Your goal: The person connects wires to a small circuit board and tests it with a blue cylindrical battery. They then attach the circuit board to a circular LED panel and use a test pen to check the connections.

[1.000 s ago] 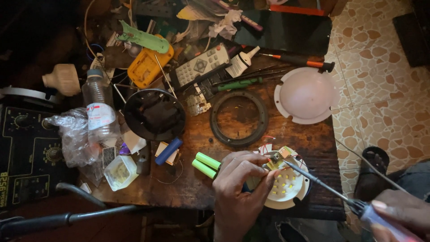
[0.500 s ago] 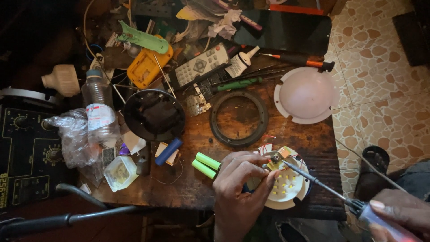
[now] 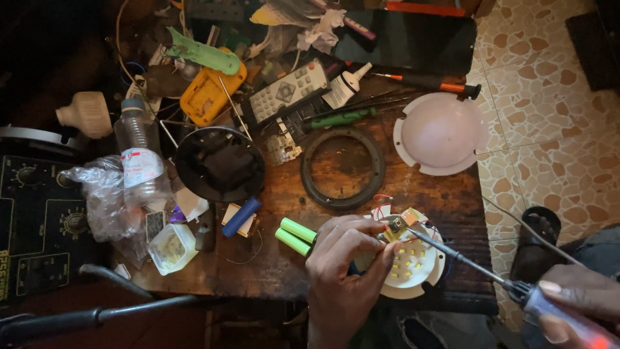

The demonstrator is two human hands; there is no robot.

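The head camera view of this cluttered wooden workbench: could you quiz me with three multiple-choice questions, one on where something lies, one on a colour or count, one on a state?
1. Where does the white translucent dome cover lie?
A. at the table's far right edge
B. under the clear plastic bottle
C. in the left hand

2. How many bright green cylindrical battery cells lie beside the left hand?
A. one
B. two
C. four

3. What is the right hand doing with the long thin soldering iron?
A. it has laid it on the floor
B. it holds it, tip on the round white LED board
C. it holds it inside the black ring

Answers: 1 A, the dome sits by the tiled floor side. 2 B, two cells lie side by side. 3 B, the hand grips the handle and the tip meets the board, which the left hand steadies.
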